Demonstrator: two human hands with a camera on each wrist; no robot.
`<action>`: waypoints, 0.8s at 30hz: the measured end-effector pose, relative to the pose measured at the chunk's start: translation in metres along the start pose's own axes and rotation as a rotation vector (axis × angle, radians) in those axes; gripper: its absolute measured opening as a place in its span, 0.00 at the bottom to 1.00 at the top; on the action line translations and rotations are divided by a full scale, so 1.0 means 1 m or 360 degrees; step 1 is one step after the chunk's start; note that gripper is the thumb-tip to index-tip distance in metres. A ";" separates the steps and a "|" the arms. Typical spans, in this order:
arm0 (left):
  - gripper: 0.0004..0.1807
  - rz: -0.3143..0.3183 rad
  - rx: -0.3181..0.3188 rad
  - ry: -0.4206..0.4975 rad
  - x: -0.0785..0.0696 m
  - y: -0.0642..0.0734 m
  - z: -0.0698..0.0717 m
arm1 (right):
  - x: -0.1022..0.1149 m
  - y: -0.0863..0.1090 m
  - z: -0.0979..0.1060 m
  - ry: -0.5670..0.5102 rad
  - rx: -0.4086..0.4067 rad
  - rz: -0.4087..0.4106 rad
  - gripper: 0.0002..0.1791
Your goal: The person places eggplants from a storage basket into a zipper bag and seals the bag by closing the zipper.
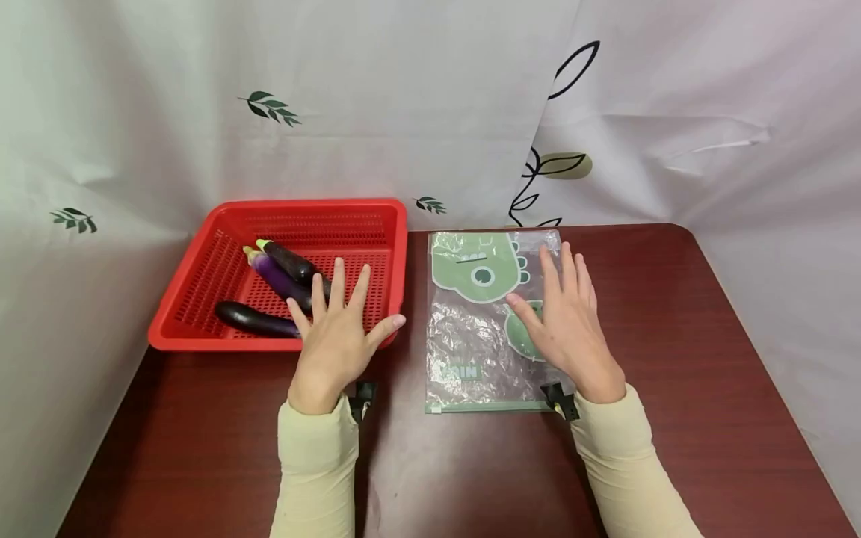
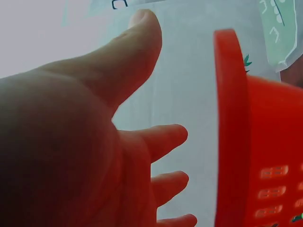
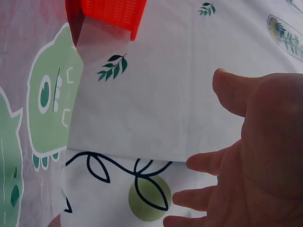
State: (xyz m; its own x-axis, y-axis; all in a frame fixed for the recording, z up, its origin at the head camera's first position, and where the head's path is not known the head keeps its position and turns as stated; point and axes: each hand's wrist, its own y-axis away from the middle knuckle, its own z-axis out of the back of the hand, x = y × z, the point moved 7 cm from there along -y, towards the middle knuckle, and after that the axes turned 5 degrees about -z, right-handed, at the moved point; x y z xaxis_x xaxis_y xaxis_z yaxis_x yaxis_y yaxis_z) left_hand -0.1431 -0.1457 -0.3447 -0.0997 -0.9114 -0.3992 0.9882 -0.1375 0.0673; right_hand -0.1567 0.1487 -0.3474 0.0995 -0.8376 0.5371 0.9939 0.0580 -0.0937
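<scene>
My left hand (image 1: 334, 349) is spread with straight fingers over the front right of a red plastic basket (image 1: 276, 345), holding nothing. Inside the basket lie dark purple eggplants: one with a green tip (image 1: 288, 260), a lighter purple one (image 1: 277, 279) beside it, and another (image 1: 252, 320) near the front wall. The hand hides part of them. Over the right side of a clear zip bag (image 1: 457, 329) with green cartoon prints, my right hand (image 1: 570, 332) is held with fingers extended, gripping nothing. In the right wrist view the bag (image 3: 52, 101) appears at the left, apart from the hand (image 3: 265, 151).
Both things lie on a dark red-brown table (image 1: 679, 336), the basket left and the bag just right of it. A white curtain (image 1: 377, 97) with leaf prints hangs behind the table's back edge and along its sides.
</scene>
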 end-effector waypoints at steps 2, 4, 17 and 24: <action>0.50 -0.0001 0.0003 0.0002 0.001 0.000 0.001 | 0.000 0.000 -0.001 -0.0003 0.0018 0.0001 0.47; 0.50 -0.0003 0.0011 0.0007 0.003 0.000 0.003 | 0.000 0.001 -0.002 -0.0003 0.0029 0.0008 0.47; 0.51 -0.0025 0.0074 -0.0022 0.014 -0.005 0.025 | 0.003 0.001 -0.001 0.0020 0.0059 0.0034 0.47; 0.52 -0.0016 0.0101 -0.0065 0.018 -0.012 0.042 | 0.002 0.004 -0.001 0.0028 0.0067 0.0050 0.46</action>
State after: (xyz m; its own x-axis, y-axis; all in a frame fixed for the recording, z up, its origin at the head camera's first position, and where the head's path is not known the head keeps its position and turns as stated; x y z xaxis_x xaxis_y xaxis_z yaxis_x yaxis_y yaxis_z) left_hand -0.1619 -0.1766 -0.3138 -0.1157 -0.9248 -0.3624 0.9779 -0.1701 0.1219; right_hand -0.1527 0.1466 -0.3470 0.1302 -0.8443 0.5198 0.9915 0.1070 -0.0745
